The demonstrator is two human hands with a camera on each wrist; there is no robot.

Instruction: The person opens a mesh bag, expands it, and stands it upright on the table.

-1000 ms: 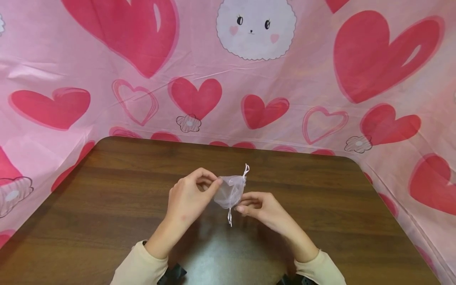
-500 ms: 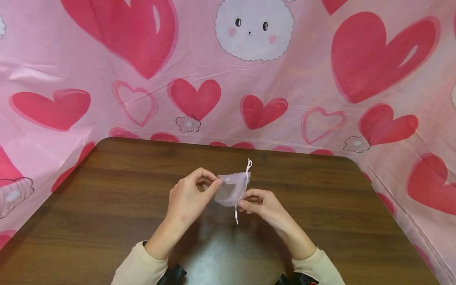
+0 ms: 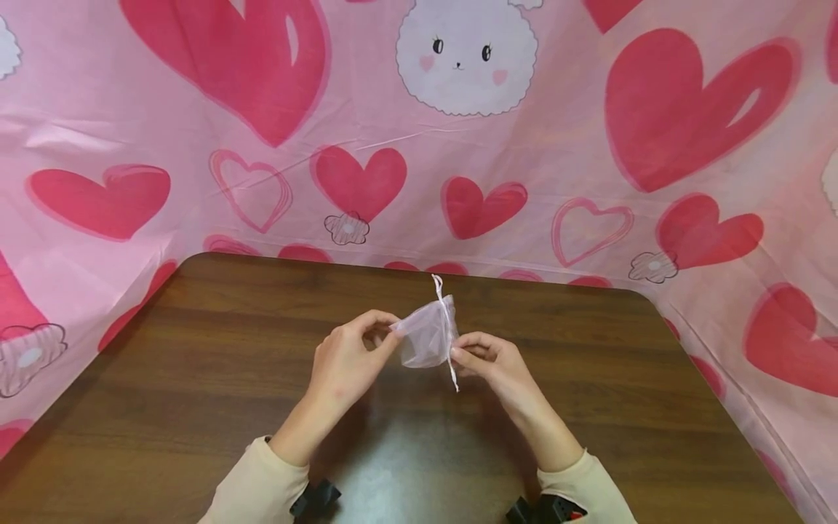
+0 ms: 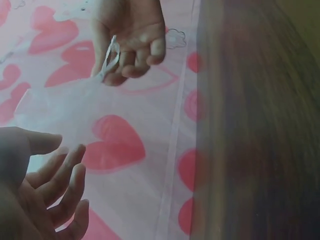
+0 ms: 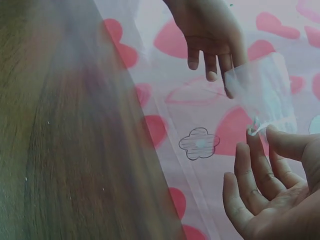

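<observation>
A small sheer white drawstring pouch [image 3: 425, 336] is held up between the two hands above the table. My left hand [image 3: 350, 360] pinches one corner of it between thumb and forefinger. On the other side my right hand [image 3: 497, 364] pinches its gathered edge near the lower cord. White drawstring loops stick out at both ends of that edge, one pointing up and one hanging down. In the left wrist view the pouch [image 4: 60, 107] looks see-through, and I make out nothing inside it. The right wrist view shows the pouch [image 5: 265, 90] stretched between both hands.
The dark brown wooden table [image 3: 216, 378] spreads out beneath the hands. A pink cloth [image 3: 366, 87] printed with red hearts hangs behind it and along both sides. Black devices [image 3: 316, 498] sit at the wrists, by the cream sleeves.
The pouch has tilted, its upper loop rising and its lower edge lifting. My right hand has moved slightly up and right, while the left keeps its pinch almost in place.
</observation>
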